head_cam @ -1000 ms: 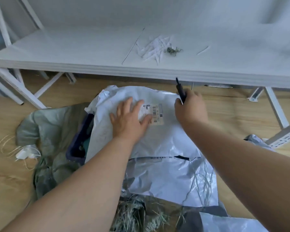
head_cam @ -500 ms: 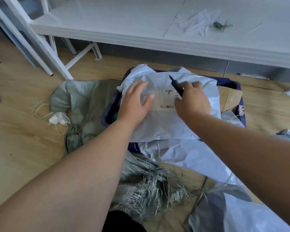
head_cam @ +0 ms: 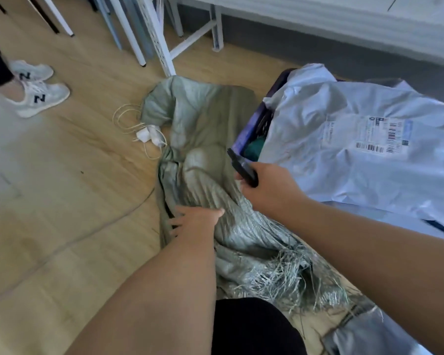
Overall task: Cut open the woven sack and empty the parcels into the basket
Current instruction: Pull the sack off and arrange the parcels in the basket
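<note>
The crumpled grey-green woven sack (head_cam: 205,155) lies on the wooden floor left of the dark purple basket (head_cam: 254,124), long axis running away from the person; the left hand (head_cam: 195,221) fingers grip its folds, nearer than the right hand (head_cam: 272,188), curled round a black cutter (head_cam: 242,167).

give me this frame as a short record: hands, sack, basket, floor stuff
left hand: grips a fold of the sack
right hand: holds a black cutter, tip pointing up and away
sack: green, crumpled on the floor left of the basket, frayed edge nearest the camera
basket: dark blue, white parcel with a label lying on top
floor: white cord beside the sack; a bystander's sneakers far left
</note>
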